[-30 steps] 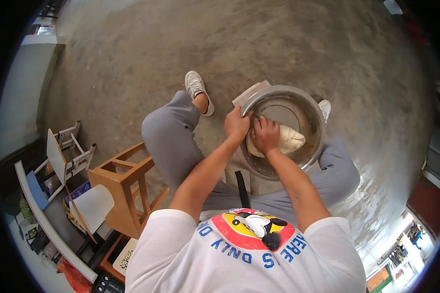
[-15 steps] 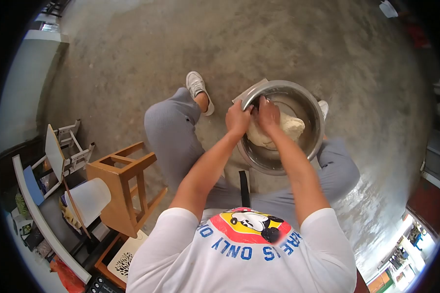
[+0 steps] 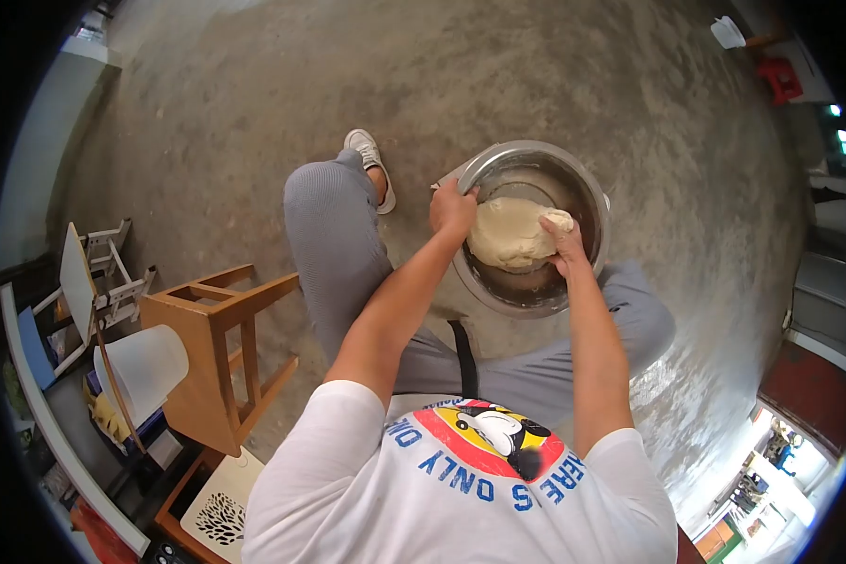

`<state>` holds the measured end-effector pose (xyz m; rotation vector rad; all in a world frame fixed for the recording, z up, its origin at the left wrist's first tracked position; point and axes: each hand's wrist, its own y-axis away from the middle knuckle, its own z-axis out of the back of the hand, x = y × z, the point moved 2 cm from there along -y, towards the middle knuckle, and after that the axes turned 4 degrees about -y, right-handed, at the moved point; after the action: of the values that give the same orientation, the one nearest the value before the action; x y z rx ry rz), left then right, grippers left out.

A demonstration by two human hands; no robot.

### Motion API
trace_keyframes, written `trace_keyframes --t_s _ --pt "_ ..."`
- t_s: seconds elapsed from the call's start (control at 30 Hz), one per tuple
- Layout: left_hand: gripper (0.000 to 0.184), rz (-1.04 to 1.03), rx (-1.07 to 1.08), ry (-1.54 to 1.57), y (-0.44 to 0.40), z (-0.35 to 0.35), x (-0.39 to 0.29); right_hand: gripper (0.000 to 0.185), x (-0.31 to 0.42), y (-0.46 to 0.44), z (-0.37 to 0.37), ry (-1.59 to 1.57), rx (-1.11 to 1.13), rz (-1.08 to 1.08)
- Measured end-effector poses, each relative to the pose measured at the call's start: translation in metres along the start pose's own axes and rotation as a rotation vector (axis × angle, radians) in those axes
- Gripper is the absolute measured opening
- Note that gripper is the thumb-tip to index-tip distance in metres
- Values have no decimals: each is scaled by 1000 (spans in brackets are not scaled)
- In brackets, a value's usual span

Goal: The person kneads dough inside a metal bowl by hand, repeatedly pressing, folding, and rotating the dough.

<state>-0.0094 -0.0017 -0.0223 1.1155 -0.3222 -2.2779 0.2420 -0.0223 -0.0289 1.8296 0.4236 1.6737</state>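
Observation:
A large round metal bowl (image 3: 587, 188) stands between the person's knees, with a pale lump of dough (image 3: 509, 230) inside it. My left hand (image 3: 453, 209) is closed round the bowl's rim at its left side. At the right end of the dough, my right hand (image 3: 564, 242) grips an edge of it, thumb and fingers pinching the pale mass. The dough lies stretched toward the left wall of the bowl, near my left hand.
A wooden stool (image 3: 193, 371) lies at the left, beside a translucent white bin (image 3: 146, 371). Further left is a folding chair (image 3: 80, 282). A white shoe (image 3: 371, 164) rests on the concrete floor (image 3: 348, 66). A red stool (image 3: 780, 80) is at the upper right.
My right hand has moved from the bowl's left side to the right end of the dough and taken hold of it. My left hand stays on the rim. The whole view has shifted slightly.

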Motion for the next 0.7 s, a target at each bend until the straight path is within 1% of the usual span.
trace_keyframes --t_s 0.07,0.1,0.2,0.23,0.33,0.47,0.57,0.67,0.7 --pt "34 12 -6 27 5 2 -2 61 -14 -5 1 158 -82 145" --pt "34 9 -2 19 4 2 -4 62 -19 -11 3 375 -149 282" --pt "34 3 7 5 6 2 0 65 7 52 -33 889 -362 628" --pt "33 -7 4 17 5 2 0 59 11 69 -39 894 -320 760" --pt "32 -27 -10 40 7 1 0 55 33 108 -40 837 -184 821" --pt "32 -36 -20 26 3 -2 2 56 57 117 -27 883 40 1079" --pt "32 -12 13 13 6 0 -4 61 52 110 -23 1279 262 1263" --pt "32 -21 -28 0 8 -1 -5 62 64 124 -40 1095 270 1084" --pt "32 -18 -21 4 8 -3 -4 61 69 123 -41 1106 275 965"
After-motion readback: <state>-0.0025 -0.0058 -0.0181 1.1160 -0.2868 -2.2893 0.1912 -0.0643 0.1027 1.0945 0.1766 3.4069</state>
